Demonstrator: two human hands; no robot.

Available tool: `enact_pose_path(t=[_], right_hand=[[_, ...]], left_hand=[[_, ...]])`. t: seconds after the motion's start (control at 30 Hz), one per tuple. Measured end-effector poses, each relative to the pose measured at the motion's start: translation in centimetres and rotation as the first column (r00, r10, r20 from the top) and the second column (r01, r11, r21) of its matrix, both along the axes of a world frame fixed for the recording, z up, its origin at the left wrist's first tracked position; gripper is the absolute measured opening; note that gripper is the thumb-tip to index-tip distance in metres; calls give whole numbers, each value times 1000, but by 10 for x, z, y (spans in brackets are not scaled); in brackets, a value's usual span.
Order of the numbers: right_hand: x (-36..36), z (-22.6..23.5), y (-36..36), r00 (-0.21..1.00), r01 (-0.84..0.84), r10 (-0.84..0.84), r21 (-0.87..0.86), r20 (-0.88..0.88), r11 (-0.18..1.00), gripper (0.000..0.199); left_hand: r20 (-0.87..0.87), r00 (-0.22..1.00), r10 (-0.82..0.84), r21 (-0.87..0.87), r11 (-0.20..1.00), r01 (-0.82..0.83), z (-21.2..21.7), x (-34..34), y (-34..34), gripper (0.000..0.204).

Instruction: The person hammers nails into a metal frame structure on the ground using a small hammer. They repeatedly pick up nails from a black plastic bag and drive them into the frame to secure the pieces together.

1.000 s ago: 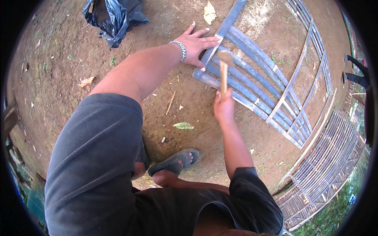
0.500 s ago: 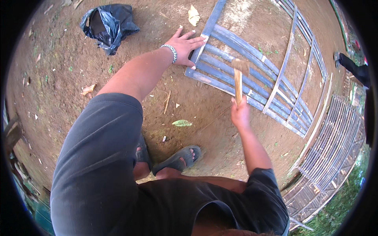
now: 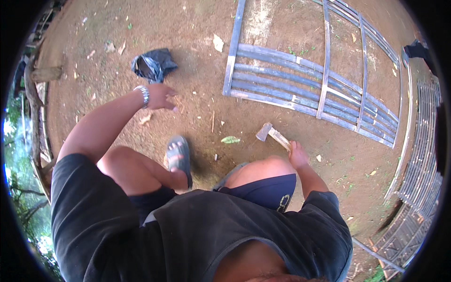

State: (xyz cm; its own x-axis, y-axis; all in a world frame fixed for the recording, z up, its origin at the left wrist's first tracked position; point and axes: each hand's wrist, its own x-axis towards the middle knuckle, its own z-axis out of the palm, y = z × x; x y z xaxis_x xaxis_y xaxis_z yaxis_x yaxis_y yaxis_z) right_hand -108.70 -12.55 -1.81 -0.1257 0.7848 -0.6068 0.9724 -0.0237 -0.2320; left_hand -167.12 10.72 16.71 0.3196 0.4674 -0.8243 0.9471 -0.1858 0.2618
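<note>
My left hand (image 3: 162, 97) is in the air with its fingers apart and nothing in it, nearest to a black plastic bag (image 3: 163, 61) on the ground. A silver bracelet (image 3: 144, 96) circles that wrist. In my right hand (image 3: 298, 155) is a hatchet (image 3: 279, 137), gripped near the end of its wooden handle, with the metal head pointing left. Beyond the hatchet, a frame of grey bamboo-like slats (image 3: 324, 61) lies flat on the dirt. Neither hand touches it.
A green leaf (image 3: 230, 139) lies before my sandaled foot (image 3: 178, 155). On the right stands a slatted bamboo structure (image 3: 425, 136). Another person's dark-clothed limb (image 3: 418, 52) shows at the far right edge. Rough wood (image 3: 47, 74) borders the left side.
My left hand has lifted off the frame's near left corner and swung left toward the bag. My right hand has drawn the hatchet back from over the slats. My left leg has stepped out.
</note>
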Motion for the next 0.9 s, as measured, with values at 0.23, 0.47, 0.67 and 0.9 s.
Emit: enact_pose_path(t=[0.23, 0.47, 0.67, 0.9], right_hand=[[-9, -12, 43, 989, -144, 145, -70, 16, 987, 56], [-102, 17, 107, 996, -4, 28, 264, -87, 965, 55], [-228, 16, 134, 907, 378, -354, 71, -230, 923, 48], [-267, 0, 105, 823, 472, -423, 41, -380, 881, 40]], left_hand=[[279, 818, 503, -68, 860, -505, 12, -24, 40, 67], [528, 309, 791, -462, 573, -677, -46, -64, 10, 31], [610, 143, 779, 116, 91, -989, -149, -148, 38, 20], [-426, 897, -121, 523, 776, 353, -264, -172, 74, 39]])
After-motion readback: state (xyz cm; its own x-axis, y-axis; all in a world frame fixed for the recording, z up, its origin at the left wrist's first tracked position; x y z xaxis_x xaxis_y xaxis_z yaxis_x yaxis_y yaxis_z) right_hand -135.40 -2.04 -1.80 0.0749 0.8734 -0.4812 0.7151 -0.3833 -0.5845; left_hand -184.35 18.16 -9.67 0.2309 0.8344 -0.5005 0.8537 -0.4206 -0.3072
